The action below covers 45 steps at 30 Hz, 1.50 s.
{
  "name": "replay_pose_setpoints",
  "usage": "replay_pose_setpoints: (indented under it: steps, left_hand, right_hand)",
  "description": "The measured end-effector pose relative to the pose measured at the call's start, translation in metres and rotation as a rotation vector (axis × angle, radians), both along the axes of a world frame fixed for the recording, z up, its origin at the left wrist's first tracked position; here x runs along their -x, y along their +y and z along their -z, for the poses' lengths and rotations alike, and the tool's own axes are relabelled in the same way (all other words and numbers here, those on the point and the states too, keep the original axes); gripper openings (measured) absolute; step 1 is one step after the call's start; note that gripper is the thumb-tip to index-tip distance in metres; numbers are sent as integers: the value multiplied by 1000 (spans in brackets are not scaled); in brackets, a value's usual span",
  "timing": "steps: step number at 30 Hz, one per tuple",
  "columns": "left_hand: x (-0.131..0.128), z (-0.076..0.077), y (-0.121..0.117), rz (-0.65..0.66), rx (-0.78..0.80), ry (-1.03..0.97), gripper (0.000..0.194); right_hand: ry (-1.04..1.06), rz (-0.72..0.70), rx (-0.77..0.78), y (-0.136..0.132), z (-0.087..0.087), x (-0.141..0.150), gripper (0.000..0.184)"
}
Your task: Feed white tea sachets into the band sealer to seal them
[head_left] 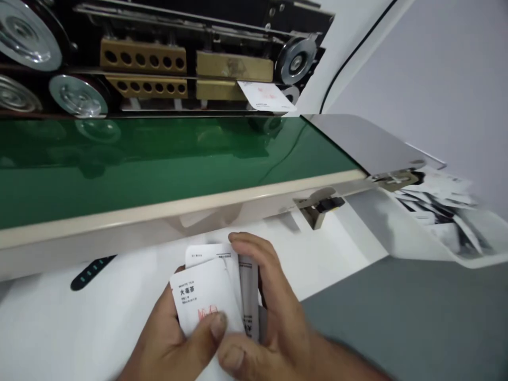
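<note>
Both hands hold a small stack of white tea sachets (210, 296) low in the middle of the view. My left hand (170, 338) cups the stack from below, its thumb pressed on the front sachet, which bears black print and a red mark. My right hand (273, 312) wraps over the stack from the right, fingers curled across its top edge. Another white sachet (265, 96) sits at the right end of the sealing machine's brass bars (234, 66), just above the green conveyor belt (159, 164).
The sealer's pulleys (296, 59) and perforated brass blocks (143, 58) run along the top. A white tray (400, 233) at the right holds several finished sachets (440, 203). A black band with lit dots (93, 271) lies on the white table (59, 328). A grey surface (416, 317) lies to the right.
</note>
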<state>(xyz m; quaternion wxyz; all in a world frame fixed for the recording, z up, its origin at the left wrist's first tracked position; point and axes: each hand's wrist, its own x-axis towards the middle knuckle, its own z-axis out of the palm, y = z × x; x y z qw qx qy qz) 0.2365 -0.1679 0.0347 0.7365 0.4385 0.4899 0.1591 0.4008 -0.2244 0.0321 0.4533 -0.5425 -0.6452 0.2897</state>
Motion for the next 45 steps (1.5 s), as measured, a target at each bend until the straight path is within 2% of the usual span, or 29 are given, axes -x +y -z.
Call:
replay_pose_setpoints:
  steps: [5,7,9,11,13,16,20,23,26,29,32,33,35,37,39,42,45]
  left_hand:
    - [0,2,1,34,-26,-154,73]
    - [2,5,0,39,-41,-232,68]
    - [4,8,-2,43,-10,-362,58]
    - [7,10,-5,30,94,-489,46]
    - [10,11,-6,-1,170,-551,46]
    - [12,9,-2,-107,75,-503,52]
    - [9,7,5,-166,25,-460,25]
    - [7,8,2,-197,7,-464,25]
    - [7,5,-8,-195,-44,-472,36]
    - [5,-4,-15,-143,-66,-503,56]
    - [0,-10,-15,-156,-51,-493,59]
    - [-1,-10,-14,-160,-48,-446,56]
    - [-1,-8,-11,-162,-36,-315,49]
    - [0,-5,-9,-173,15,-238,52]
    - [2,-3,-9,-200,117,-229,62]
    - [4,-4,-11,-206,255,-299,65]
    - [5,-4,-13,-70,177,-432,57]
  right_hand:
    - [21,-60,29,10,-16,-1,76]
    - [28,-87,14,11,-16,1,67]
    - [53,-102,-10,10,-10,4,63]
    - [66,-99,-22,9,0,6,63]
    - [53,-127,-96,6,11,8,61]
    - [36,-193,-165,-2,26,10,46]
    - [106,81,33,-13,29,16,34]
    - [176,130,79,-16,22,22,38]
    - [234,185,57,-13,15,29,49]
    - [366,292,66,-7,11,38,40]
    - [563,332,17,-2,9,44,29]
    - [591,331,0,-2,8,44,28]
    - [574,267,2,-2,6,42,38]
    - [508,140,67,-4,4,36,55]
    - [449,43,166,-5,2,29,64]
    - [401,23,271,-5,-2,21,59]
    - [377,45,295,-5,-4,19,42]
